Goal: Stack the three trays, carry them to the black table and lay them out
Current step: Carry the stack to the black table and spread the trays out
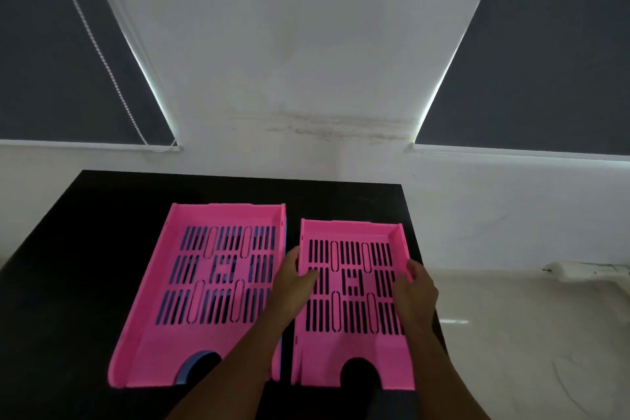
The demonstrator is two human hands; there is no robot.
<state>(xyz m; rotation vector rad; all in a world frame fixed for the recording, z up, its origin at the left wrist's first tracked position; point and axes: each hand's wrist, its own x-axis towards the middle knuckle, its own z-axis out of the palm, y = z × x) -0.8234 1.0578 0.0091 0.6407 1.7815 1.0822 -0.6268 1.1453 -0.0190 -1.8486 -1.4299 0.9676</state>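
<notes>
Two pink slotted trays lie side by side on the black table [85, 249]. The left pink tray [177, 303] sits nested on a blue tray [197, 366], whose edge shows at the front notch and along the right side. The right pink tray [354, 286] lies flat near the table's right edge. My left hand [293, 283] grips its left wall, thumb inside. My right hand [417, 290] grips its right wall.
A white wall with two dark roller blinds rises behind the table. The table's right edge runs just beside the right tray, with pale floor [528, 334] beyond it. Bare black tabletop lies left of the stacked trays.
</notes>
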